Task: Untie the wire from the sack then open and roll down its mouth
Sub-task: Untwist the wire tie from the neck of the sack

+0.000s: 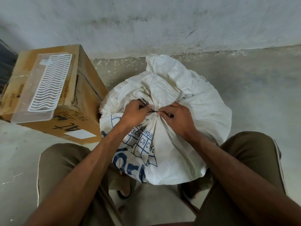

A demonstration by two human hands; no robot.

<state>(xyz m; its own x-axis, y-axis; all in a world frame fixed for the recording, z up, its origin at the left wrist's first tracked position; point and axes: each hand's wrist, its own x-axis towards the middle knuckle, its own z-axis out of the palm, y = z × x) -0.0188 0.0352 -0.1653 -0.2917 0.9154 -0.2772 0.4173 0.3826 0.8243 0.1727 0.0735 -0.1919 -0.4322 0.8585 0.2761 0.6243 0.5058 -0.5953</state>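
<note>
**Both hands at the tie on the sack's neck**

Over on the left, a brown cardboard box [81, 101] stands on the pale concrete floor [252, 95], up against the stained grey wall [162, 22]. On top of it lies a clear plastic tray [34, 101] holding a white wavy wire rack [52, 82].

Just right of the box, touching its corner, the full white woven sack with blue print [195, 111] sits upright on the floor between the person's knees, which are in olive-brown trousers [65, 168]. Its mouth is gathered tight into a neck, with the loose top fabric flopped away toward the wall.

The left hand [135, 113] has its fingers curled, pinching one end of the thin dark wire [153, 111] that crosses the gathered neck. The wire runs taut across the small gap between the two hands. The right hand [177, 118] pinches the other end between thumb and fingertips, its knuckles resting on the bunched fabric. The wire is not yet off the sack.
</note>
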